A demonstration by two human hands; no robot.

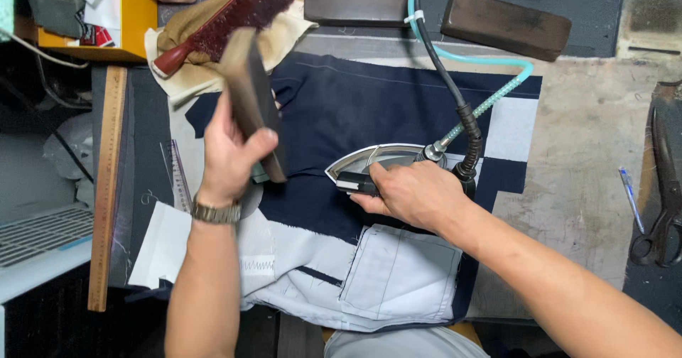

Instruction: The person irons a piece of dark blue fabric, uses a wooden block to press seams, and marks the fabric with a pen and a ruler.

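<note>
My left hand [231,152] grips a dark wooden block [252,99] and holds it raised, tilted on edge, above the navy fabric [341,109]. My right hand [408,191] is closed on the handle of a steam iron [373,160] that rests on the same fabric, its pointed nose facing left. A black cord and a teal hose [490,102] run from the iron's back toward the top of the table. Pale grey lining with a pocket piece [398,273] lies below the iron. A watch sits on my left wrist.
A wooden ruler [106,187] lies along the left edge. A red-handled brush [234,13] rests on beige cloth at the top. Another wooden block [506,25] sits at top right. Scissors [666,187] and a blue pen [630,198] lie at the right.
</note>
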